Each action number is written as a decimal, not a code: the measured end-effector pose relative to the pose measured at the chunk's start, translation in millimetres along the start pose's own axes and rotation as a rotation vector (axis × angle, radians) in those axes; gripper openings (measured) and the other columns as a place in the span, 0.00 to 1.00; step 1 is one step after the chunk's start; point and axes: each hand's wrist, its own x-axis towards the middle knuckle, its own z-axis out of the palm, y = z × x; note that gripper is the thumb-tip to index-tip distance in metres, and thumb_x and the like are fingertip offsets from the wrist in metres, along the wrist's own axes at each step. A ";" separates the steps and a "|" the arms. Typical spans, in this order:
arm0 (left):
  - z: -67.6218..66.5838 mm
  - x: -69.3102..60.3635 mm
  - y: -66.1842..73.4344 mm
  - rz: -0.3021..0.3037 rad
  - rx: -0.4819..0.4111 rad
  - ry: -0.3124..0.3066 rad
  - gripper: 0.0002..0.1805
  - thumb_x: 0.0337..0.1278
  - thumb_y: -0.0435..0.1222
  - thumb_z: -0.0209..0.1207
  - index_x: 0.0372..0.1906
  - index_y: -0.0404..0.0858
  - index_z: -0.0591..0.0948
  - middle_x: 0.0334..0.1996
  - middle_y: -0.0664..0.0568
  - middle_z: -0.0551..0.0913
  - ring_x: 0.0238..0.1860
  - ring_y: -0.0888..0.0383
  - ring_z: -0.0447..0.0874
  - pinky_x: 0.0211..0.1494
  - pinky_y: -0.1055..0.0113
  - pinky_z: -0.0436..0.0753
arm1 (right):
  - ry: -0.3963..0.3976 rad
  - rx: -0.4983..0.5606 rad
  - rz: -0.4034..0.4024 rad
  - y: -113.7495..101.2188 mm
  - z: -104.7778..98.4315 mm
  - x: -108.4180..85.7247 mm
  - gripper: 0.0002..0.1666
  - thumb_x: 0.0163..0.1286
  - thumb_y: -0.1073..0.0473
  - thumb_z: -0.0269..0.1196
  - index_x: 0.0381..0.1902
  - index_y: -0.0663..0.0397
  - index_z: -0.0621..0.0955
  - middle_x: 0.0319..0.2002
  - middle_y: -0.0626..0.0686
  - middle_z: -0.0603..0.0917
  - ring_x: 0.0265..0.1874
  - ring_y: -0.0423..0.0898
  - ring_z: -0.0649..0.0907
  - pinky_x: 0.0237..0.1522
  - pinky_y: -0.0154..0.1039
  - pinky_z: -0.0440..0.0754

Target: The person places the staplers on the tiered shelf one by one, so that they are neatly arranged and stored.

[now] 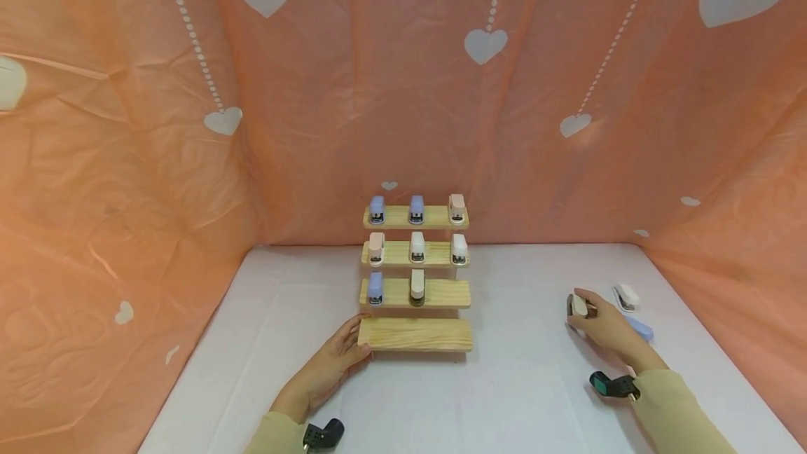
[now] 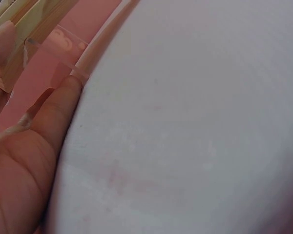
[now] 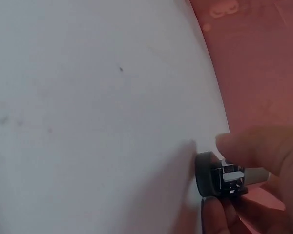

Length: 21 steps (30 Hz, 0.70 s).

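Left hand grips shelf, right hand pinches stapler longways toward its wrist camera, which alone clearly shows its metal nose

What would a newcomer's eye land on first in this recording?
Probably the orange backdrop with white hearts, filling the head view's upper part. Next, the four-tier wooden rack at centre, with eight small staplers on its upper three tiers. Over to the right, the right grip holds a cream-topped stapler.
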 end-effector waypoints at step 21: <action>-1.4 0.7 -0.9 0.012 -0.007 -0.015 0.42 0.66 0.37 0.58 0.77 0.41 0.47 0.74 0.32 0.48 0.73 0.39 0.49 0.67 0.62 0.69 | 0.118 0.115 -0.060 -36.9 19.8 -0.3 0.46 0.64 0.46 0.67 0.69 0.65 0.59 0.65 0.70 0.65 0.55 0.63 0.77 0.41 0.40 0.83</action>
